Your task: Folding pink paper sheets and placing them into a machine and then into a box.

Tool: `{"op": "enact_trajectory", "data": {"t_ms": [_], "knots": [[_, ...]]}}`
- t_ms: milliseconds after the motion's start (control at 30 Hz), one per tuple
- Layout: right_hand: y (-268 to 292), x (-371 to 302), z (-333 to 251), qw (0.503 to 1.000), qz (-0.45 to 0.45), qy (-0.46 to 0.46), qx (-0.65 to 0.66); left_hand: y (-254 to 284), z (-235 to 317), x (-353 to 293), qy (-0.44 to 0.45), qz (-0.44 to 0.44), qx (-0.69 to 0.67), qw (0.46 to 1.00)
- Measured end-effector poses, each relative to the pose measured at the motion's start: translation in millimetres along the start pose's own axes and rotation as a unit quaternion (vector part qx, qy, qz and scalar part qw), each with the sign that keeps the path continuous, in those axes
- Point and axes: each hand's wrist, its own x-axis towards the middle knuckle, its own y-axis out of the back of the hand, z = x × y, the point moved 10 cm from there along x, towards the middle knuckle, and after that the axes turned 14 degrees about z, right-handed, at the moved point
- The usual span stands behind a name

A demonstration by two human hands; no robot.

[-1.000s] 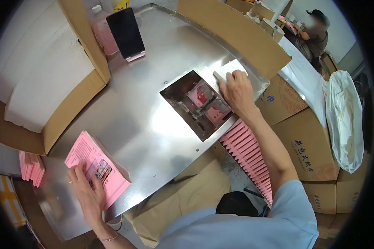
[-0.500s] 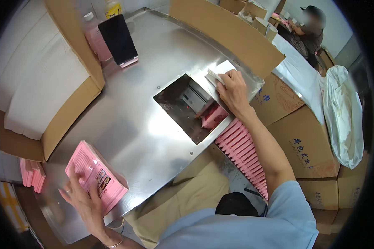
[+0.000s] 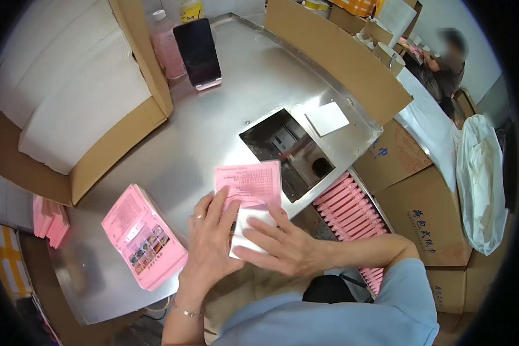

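On the steel worktable (image 3: 225, 104), just before its rectangular opening (image 3: 288, 153), both hands are working: left hand (image 3: 210, 242) pinching a pink printed leaflet (image 3: 249, 184), right hand (image 3: 282, 245) pressing flat on a white packet (image 3: 249, 230). Many leaflets are waiting in the pink stack (image 3: 144, 236) left of it.

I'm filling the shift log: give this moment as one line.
left hand: on pink leaflet | right hand: on white packet | pink stack: left, untouched
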Motion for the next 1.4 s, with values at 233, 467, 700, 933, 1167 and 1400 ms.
{"op": "enact_trajectory", "data": {"t_ms": [233, 467, 700, 933, 1167, 1400], "knots": [[-62.8, 58.1, 83.6, 0.99, -0.104, -0.083, -0.055, 1.2, -3.3, 10.5, 0.063, 0.144, 0.167, 0.973], [11.4, 91.1, 110.8, 0.97, 0.108, -0.201, 0.087, 15.4, 3.8, -16.6, 0.027, 0.097, 0.177, 0.979], [-64.4, 226.8, 116.1, 0.974, 0.116, -0.133, 0.141, 36.6, 9.0, -31.3, -0.013, 0.191, 0.065, 0.979], [-176.4, 292.9, 215.0, 0.902, 0.185, -0.372, 0.121, 234.7, -194.9, 40.5, 0.204, 0.442, -0.083, 0.869], [-180.9, 311.8, 215.7, 0.881, 0.251, -0.401, 0.003, 320.0, -295.3, 49.0, 0.256, 0.52, 0.156, 0.8], [-180.3, 323.6, 211.7, 0.933, 0.249, -0.201, -0.163, 324.0, -287.0, 86.0, 0.371, 0.448, 0.282, 0.763]]}}
